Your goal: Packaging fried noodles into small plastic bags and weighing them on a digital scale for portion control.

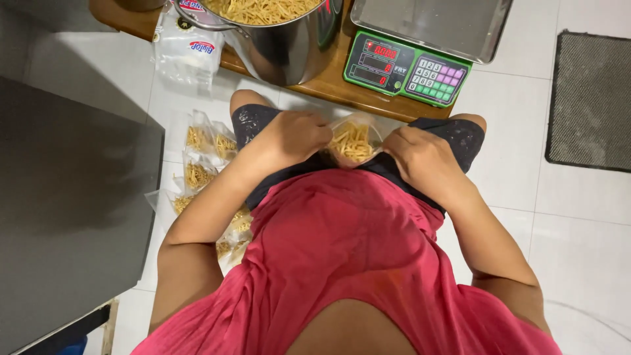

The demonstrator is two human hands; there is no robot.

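A small clear plastic bag (353, 140) filled with yellow fried snack sticks rests in my lap between my knees. My left hand (299, 135) grips the bag's left edge with closed fingers. My right hand (420, 158) pinches its right edge. Both hands hold the bag's mouth open and upright. I wear a red top and dark shorts, and I sit over a white tiled floor.
A steel pot (289, 39) full of the same sticks stands on a low wooden board (328, 85), beside a green digital scale (407, 69) with a steel pan. A stack of empty bags (186, 49) leans at the board's left. Several filled bags (204, 164) lie on the floor. A dark mat (591, 98) lies right.
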